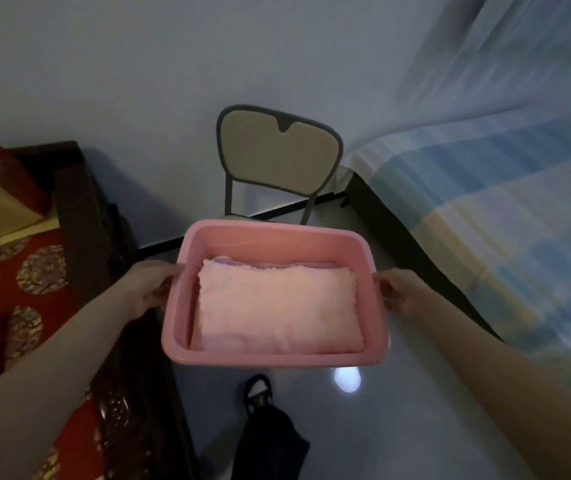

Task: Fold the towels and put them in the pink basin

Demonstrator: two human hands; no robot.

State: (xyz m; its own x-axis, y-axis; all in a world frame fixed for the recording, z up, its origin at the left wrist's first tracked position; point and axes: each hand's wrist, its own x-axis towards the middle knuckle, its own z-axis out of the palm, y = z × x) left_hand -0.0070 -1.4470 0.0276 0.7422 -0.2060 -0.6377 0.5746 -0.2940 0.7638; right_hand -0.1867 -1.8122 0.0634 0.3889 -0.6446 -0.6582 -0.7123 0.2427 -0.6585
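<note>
The pink basin (pixel 277 233) is held level above the floor (pixel 415 410), its short ends gripped by the left hand (pixel 149 289) and the right hand (pixel 401 292), fingers curled round the rim, probably to balance the load. A folded pink towel (pixel 277 306) is seen flat inside, a purple towel (pixel 228 263) showing beneath it. A chair (pixel 279 154) is faced ahead, with a checked bed (pixel 485 220) at right.

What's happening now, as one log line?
left hand: grips pink basin | right hand: grips pink basin | pink towel: folded, inside basin
</note>
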